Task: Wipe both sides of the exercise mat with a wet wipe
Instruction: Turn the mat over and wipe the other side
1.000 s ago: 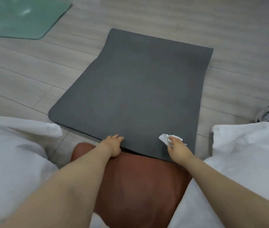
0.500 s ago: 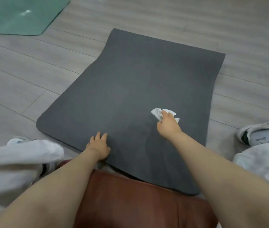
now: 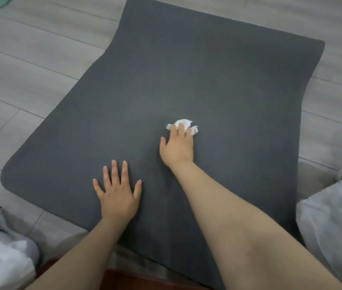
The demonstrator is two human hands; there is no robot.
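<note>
My left hand (image 3: 118,194) lies flat with fingers spread on the near part of the dark grey exercise mat (image 3: 197,84), which is spread on the floor (image 3: 25,65). My right hand (image 3: 177,146) presses the crumpled white wet wipe (image 3: 183,123) under its fingertips near the mat's middle.

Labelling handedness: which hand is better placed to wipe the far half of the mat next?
Right. The right hand already presses the wet wipe mid-mat, nearest the far half. The left hand lies flat near the near edge, likely bracing.
</note>
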